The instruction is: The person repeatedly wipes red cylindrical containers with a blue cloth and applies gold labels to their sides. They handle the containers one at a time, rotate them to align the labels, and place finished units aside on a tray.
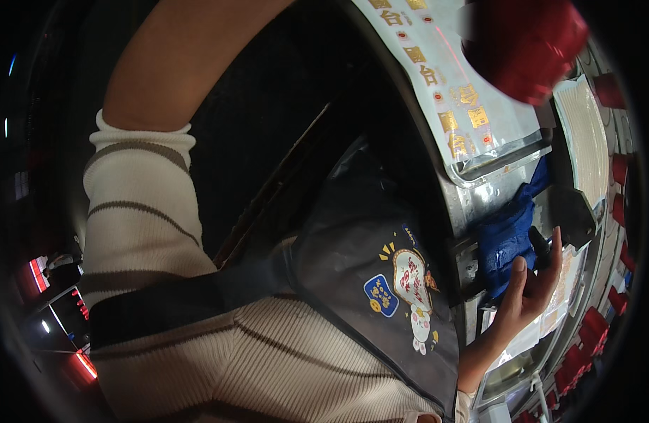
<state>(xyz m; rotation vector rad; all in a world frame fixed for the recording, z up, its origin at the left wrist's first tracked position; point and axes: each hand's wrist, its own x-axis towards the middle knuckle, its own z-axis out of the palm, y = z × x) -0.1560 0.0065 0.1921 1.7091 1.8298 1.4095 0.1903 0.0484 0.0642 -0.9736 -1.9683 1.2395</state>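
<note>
My right hand [525, 296] is at the lower right, its thumb and index finger stretched out and apart. Its fingertips are beside a short dark handle [540, 244] and overlap the edge of a dark, flat, many-sided piece [575, 215]; whether they touch it I cannot tell. A crumpled blue cloth [504, 243] lies on the metal surface right by the hand. My left forearm [190, 56] runs out over the top edge, so that hand is out of sight. A glossy, blurred red object [529, 49] is at the top right; what holds it is hidden.
A metal tray [472, 171] at the upper right carries a pale sheet with gold print. Past it lies a cream ribbed mat or stack [583, 134]. Red seats or containers [585, 338] line the right rim. A dark printed apron [346, 261] covers my front.
</note>
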